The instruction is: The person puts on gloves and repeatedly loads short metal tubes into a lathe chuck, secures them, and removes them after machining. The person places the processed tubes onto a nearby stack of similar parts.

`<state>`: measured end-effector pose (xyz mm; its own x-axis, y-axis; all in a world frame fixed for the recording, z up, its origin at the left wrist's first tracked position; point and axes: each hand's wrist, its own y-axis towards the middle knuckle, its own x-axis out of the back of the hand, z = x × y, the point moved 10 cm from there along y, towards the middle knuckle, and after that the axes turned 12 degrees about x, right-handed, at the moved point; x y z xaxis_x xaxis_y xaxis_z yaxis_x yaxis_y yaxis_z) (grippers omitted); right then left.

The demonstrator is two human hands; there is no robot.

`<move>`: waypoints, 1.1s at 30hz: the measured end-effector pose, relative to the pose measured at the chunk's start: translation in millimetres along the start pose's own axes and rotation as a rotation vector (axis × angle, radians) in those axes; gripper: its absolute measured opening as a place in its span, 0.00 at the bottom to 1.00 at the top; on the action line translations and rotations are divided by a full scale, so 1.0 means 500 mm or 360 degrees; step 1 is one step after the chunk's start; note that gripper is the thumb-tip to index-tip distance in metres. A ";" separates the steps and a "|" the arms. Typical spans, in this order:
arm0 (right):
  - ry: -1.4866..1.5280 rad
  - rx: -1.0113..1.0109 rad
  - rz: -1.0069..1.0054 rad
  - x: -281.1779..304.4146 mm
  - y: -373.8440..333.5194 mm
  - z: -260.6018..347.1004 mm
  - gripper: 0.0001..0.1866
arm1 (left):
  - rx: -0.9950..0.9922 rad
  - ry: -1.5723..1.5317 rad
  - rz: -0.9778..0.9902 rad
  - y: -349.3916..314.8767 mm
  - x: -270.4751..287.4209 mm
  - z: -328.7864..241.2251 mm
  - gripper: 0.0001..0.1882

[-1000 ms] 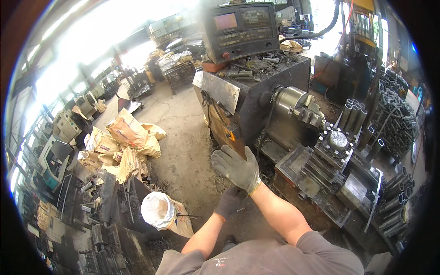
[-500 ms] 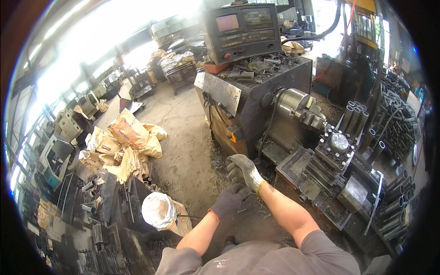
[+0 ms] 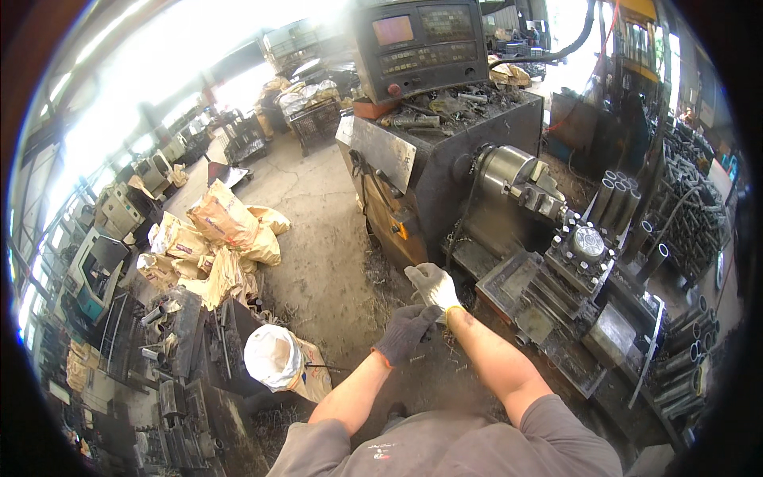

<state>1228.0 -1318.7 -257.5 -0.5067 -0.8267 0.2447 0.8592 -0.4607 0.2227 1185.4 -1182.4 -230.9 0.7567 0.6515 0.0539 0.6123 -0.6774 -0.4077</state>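
Both my hands are gloved and close together in front of the machine. My left hand, in a dark grey glove, reaches across to my right wrist. Its fingers are closed on the cuff of the white glove. The right hand wears this glove, white on the back and grey over the fingers. Its fingers are loosely bent and apart, with no object seen between them. A yellow edge rings the cuff at the wrist.
A lathe with a metal chuck, tool turret and control panel stands ahead and right. Steel tubes stand beyond it. A white-lined sack is left, near paper sacks. Metal shavings litter the floor.
My left hand has moved slightly right and up, onto the right glove's cuff. The right hand has turned a little and shifted slightly right.
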 end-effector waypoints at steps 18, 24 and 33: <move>0.0011 -0.0161 0.0496 -0.103 0.019 -0.118 0.25 | -0.0062 0.0424 -0.0178 0.093 0.068 0.057 0.21; -0.0159 -0.0116 0.0228 0.066 0.180 0.078 0.29 | -0.0071 0.0089 -0.0846 0.425 0.398 0.140 0.26; -0.1112 0.0023 0.0065 0.614 0.254 0.285 0.29 | -0.0150 -0.0318 -0.0800 0.598 0.404 0.107 0.23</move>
<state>1171.6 -1585.1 -19.8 -0.4054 -0.4398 0.8014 0.8799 -0.4253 0.2117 1509.2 -1235.2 -390.9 0.3132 0.9487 0.0431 0.9119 -0.2877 -0.2927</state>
